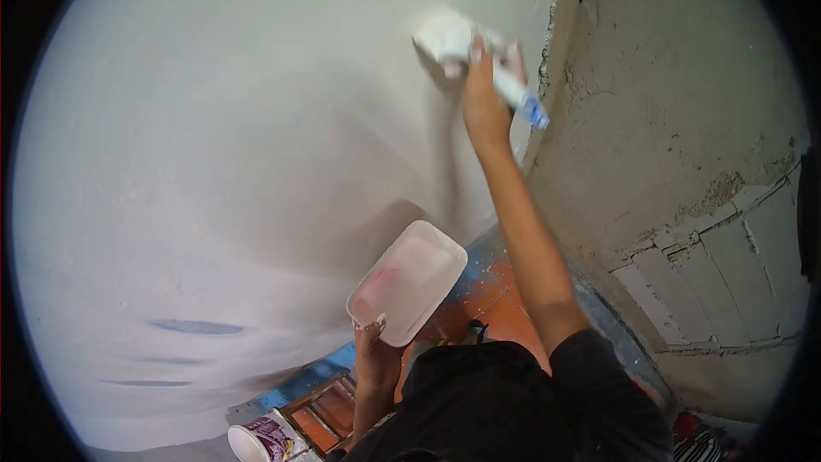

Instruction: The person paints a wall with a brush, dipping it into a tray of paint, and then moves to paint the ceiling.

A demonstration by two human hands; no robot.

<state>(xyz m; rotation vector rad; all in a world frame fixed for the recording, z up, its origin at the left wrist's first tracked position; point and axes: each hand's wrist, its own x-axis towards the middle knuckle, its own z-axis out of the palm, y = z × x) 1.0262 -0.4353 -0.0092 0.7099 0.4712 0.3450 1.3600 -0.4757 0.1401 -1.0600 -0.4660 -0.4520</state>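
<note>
- Across the left and centre of my remote view, a white wall [214, 180] rose pale and mostly smooth, with long grey patches [197, 326] low down.
- On the right, beyond a ragged edge, was a grey wall [684, 77], rough, with cracked, block-like sections in its lower part.
- At bottom centre I looked down on the wearer's black-clad torso [487, 402], close to the walls, presumably so that the raised arm could reach the white surface.
- Beneath lay an orange floor [506, 298] with blue areas along its border.
- At lower left, a brown slatted frame [329, 411] lay beside the left forearm; I could not tell its use.
- A shallow, white, rectangular tray [410, 287] slanted in front of the white wall, faint pink smears inside. It was held below the tool, I judged, for easy reach.
- A tub [261, 438] with purple print was beside the frame, its pale mouth turned partly toward me.
- A white-headed tool [446, 37], perhaps a brush, was up at the white wall near the ragged edge; I could not tell whether it touched.
- The right hand [487, 94] closed around its blue-ended handle near the head, likely for control.
- The left hand [378, 355] gripped the tray's near end, thumb over the rim, seemingly leaving the inside free.
</note>
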